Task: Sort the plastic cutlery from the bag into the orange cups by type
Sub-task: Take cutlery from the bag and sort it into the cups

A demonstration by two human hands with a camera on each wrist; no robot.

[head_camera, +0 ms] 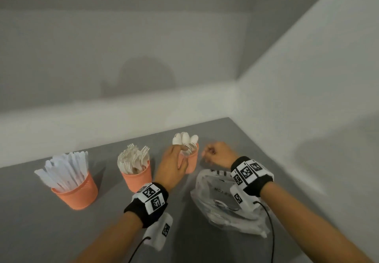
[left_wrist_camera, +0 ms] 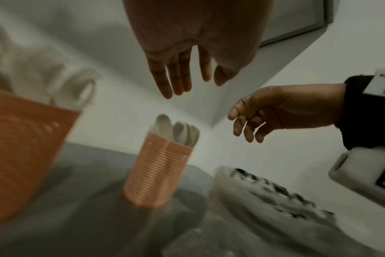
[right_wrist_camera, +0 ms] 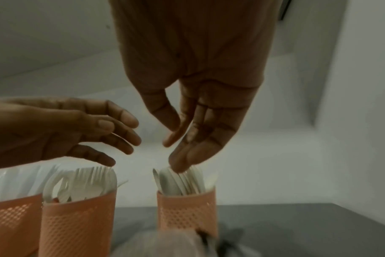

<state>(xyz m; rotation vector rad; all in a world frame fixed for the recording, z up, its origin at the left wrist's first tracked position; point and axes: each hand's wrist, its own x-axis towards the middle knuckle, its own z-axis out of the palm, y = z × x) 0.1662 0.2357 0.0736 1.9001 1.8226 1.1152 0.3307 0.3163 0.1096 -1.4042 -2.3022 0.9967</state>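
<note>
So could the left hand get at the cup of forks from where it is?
Probably yes. The left hand is open by the spoon cup, and the fork cup stands just beside it, top uncovered, with nothing between them.

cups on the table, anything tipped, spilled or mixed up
Nothing stands out. All three orange cups stand upright: knives in the left, forks in the middle, spoons in the right. No cutlery lies loose on the grey table; the bag sits beside them.

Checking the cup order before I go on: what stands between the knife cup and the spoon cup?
The fork cup stands between the knife cup and the spoon cup, clearest in the head view.
</note>
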